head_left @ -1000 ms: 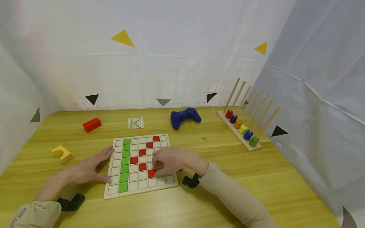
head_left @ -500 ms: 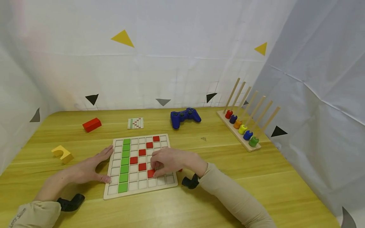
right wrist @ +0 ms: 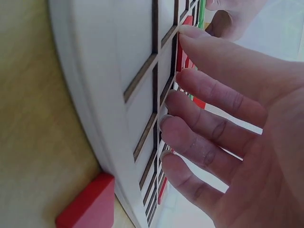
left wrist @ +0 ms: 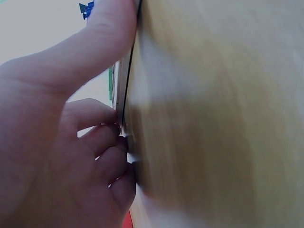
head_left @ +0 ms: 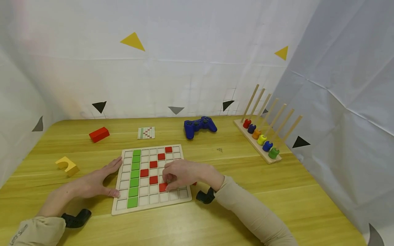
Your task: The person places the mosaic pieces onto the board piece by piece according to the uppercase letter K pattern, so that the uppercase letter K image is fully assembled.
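Observation:
A white gridded wooden board (head_left: 143,200) lies on the table, with a column of green tiles (head_left: 134,182) and several red tiles set in a sideways V. My left hand (head_left: 90,182) rests along the board's left edge, its thumb and fingertips touching the rim. Over the board's lower right part, my right hand (head_left: 184,174) has its fingers curled. Its thumb and index finger pinch a red tile (head_left: 162,187) at its cell, as the right wrist view shows too. Beside the board's right edge lies another red piece (right wrist: 92,204), mostly hidden behind the right hand in the head view.
Behind the board lie a small pattern card (head_left: 146,133) and a blue game controller (head_left: 200,126). A red block (head_left: 99,135) and a yellow arch block (head_left: 67,166) sit at left. At right stands a wooden peg rack (head_left: 258,141) with coloured beads.
My right hand has shifted very slightly left over the red tile, then stayed still. The left hand and the board have not moved.

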`<action>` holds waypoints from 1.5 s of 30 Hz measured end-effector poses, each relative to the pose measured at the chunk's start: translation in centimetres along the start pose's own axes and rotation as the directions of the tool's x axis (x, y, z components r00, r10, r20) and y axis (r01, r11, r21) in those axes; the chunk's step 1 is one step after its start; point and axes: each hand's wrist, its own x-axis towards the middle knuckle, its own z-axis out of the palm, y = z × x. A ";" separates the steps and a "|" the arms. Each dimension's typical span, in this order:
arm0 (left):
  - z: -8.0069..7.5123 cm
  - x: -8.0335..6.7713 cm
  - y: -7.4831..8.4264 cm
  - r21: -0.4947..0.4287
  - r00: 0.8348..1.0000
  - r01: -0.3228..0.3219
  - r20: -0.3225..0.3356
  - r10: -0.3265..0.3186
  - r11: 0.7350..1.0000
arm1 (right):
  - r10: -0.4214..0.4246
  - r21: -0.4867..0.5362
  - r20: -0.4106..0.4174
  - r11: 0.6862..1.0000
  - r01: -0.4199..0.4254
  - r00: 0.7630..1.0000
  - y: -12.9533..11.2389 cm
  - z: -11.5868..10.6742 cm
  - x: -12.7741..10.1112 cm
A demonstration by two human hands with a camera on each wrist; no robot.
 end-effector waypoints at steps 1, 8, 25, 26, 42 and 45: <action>0.0 0.0 0.0 -0.001 1.000 0.001 0.000 -0.001 1.000 | -0.002 -0.003 -0.003 1.000 0.002 1.000 0.0 0.0 0.0; 0.0 0.0 -0.1 0.001 1.000 0.008 -0.001 -0.008 1.000 | -0.013 0.006 -0.008 1.000 0.013 1.000 0.2 -0.2 -0.2; -0.1 0.0 0.3 0.012 1.000 0.009 0.000 -0.009 1.000 | 0.119 0.138 -0.057 0.984 -0.110 0.991 4.3 -1.7 -5.5; -0.1 0.0 0.3 0.013 1.000 0.008 0.000 -0.008 1.000 | 0.118 0.134 -0.064 0.985 -0.109 0.991 4.6 -1.7 -5.8; 0.0 0.0 -0.1 0.002 1.000 0.009 0.001 -0.009 1.000 | 0.083 0.165 -0.053 0.984 -0.073 0.995 6.6 -0.5 -7.7; 0.0 0.0 -0.1 0.004 1.000 0.009 0.002 -0.009 1.000 | 0.068 0.162 -0.033 0.985 -0.062 0.997 6.6 -0.1 -7.5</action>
